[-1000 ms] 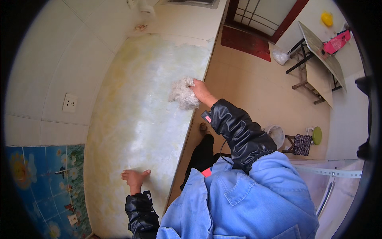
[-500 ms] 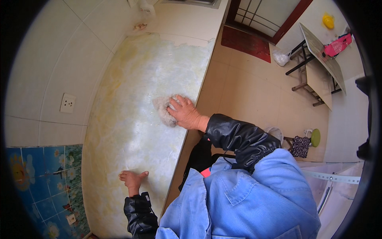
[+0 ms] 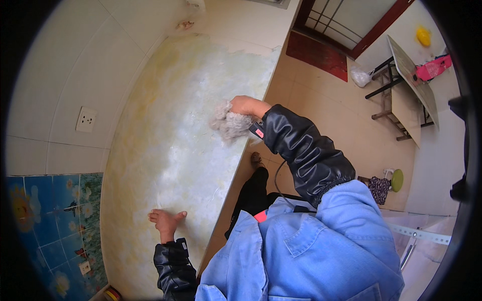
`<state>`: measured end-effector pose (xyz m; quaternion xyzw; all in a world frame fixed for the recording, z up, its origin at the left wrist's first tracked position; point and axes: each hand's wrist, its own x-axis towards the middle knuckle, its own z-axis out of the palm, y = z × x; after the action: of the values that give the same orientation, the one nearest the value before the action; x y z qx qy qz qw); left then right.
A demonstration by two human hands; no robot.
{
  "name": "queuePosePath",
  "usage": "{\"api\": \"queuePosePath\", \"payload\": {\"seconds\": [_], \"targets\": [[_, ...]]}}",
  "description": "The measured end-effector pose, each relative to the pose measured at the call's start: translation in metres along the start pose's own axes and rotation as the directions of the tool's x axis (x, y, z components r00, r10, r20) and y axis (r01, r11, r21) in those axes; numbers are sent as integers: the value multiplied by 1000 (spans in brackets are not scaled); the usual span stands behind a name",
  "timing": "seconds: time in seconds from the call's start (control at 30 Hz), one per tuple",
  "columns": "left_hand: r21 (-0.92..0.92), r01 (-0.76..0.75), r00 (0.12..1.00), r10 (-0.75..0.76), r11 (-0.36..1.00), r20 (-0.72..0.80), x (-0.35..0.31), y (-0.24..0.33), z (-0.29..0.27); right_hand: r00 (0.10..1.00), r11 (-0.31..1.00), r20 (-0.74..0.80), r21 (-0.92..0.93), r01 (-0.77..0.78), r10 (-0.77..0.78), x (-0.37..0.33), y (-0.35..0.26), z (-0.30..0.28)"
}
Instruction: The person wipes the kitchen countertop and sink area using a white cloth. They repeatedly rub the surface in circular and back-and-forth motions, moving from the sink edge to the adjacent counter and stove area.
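A long countertop (image 3: 145, 145) with a marbled yellow and pale-blue surface stretches away along the wall, glossy with wet streaks. Near its right edge my right hand (image 3: 245, 105) holds a shaggy grey cleaning cloth (image 3: 227, 125). The cloth is bunched beneath and beside the hand, and its folds hide most of the fingers. It seems to be at or just over the surface; the exact contact is hard to see. Close to me, my left hand (image 3: 166, 222) rests on the countertop with thumb and fingers apart, holding nothing.
A tiled wall with a socket (image 3: 86, 120) borders the counter on the left; blue flowered tiles (image 3: 52, 226) lie lower down. Across the floor stand a folded table (image 3: 414, 75) and a bench (image 3: 396, 108). A white plastic bag (image 3: 360, 77) lies near the red mat (image 3: 319, 56).
My right hand has shifted away from me and turned over at the wrist, gathering the cloth from under a spread palm into a bunch. My left hand stays in place.
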<state>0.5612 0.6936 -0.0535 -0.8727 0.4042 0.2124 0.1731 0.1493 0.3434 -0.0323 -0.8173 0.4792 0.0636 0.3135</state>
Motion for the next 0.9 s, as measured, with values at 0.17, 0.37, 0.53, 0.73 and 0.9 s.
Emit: {"api": "queuePosePath", "payload": {"seconds": [0.17, 0.37, 0.53, 0.73, 0.9], "targets": [[23, 5, 1000, -5, 1000, -4, 1, 1, 1, 897, 943, -297, 43, -329, 327, 2, -13, 5], [20, 5, 1000, -5, 1000, 12, 3, 1, 2, 478, 963, -878, -147, -225, -22, 9, -24, 39], [33, -6, 1000, 6, 999, 8, 3, 1, 0, 577, 993, -811, -122, -4, -97, -10, -25, 51], [41, 7, 1000, -8, 999, 16, 1, 2, -2, 713, 949, -626, -198, 246, -316, -69, -18, 56], [4, -24, 1000, 24, 1000, 20, 2, 1, -1, 697, 957, -657, -168, 238, -289, -43, 17, 41]]}}
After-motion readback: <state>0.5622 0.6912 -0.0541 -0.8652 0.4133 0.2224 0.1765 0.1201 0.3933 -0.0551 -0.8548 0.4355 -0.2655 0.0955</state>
